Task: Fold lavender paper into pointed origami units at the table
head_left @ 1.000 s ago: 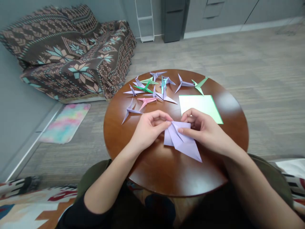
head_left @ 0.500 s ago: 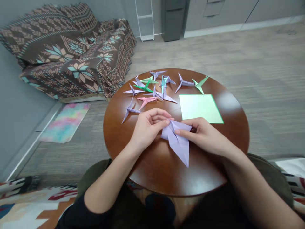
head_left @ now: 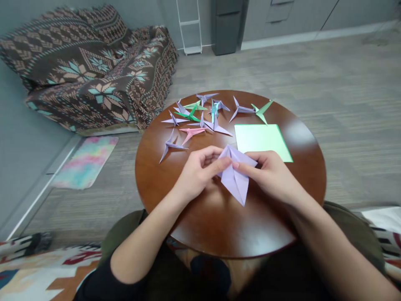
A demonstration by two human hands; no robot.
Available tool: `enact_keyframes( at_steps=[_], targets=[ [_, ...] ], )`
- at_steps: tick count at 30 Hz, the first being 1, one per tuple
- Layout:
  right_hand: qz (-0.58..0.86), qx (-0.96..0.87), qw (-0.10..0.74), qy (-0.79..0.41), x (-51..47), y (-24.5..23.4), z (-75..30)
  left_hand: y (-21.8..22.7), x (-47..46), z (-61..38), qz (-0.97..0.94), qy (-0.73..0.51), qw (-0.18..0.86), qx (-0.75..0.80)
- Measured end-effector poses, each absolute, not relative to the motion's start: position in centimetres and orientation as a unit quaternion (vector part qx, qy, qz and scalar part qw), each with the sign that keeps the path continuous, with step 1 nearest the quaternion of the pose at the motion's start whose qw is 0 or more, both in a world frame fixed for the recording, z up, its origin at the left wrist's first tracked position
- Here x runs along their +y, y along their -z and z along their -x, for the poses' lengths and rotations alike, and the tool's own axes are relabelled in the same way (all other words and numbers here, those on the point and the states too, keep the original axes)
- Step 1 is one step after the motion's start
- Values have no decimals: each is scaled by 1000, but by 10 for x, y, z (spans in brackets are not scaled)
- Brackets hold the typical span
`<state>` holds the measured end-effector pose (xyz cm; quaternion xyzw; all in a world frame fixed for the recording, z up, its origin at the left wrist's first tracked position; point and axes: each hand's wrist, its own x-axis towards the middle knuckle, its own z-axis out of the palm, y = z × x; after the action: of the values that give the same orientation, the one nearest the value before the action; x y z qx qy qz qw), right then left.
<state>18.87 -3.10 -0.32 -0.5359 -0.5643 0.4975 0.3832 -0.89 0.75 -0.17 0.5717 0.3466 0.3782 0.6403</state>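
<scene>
A partly folded sheet of lilac origami paper (head_left: 235, 180) is held between both hands above the round brown table (head_left: 200, 228). It has a kite-like shape, with one point toward me and another at the top. My left hand (head_left: 203, 169) pinches its left side, thumb pressed near the centre crease. From the right, my right hand (head_left: 266, 169) grips the paper with its thumb close to the left thumb. The fingers behind the paper are partly hidden.
Several folded paper cranes in lilac, green and blue lie at the table's back left, with a pink crane (head_left: 192, 133) nearest. A light green crane (head_left: 262, 111) sits at the back. Behind my right hand lies a stack of green paper (head_left: 263, 140). A covered sofa (head_left: 103, 79) stands beyond.
The lilac paper has been lifted and turned slightly, its near point now higher and its top flap more visible. Both thumbs have come together at the centre crease.
</scene>
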Motion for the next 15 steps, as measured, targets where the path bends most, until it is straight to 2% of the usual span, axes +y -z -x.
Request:
enact_keyframes(
  at_steps=[15],
  targets=[
    [522, -565, 387, -508, -35, 2, -181, 2, 6, 3, -563, -393, 617, 384]
  ],
)
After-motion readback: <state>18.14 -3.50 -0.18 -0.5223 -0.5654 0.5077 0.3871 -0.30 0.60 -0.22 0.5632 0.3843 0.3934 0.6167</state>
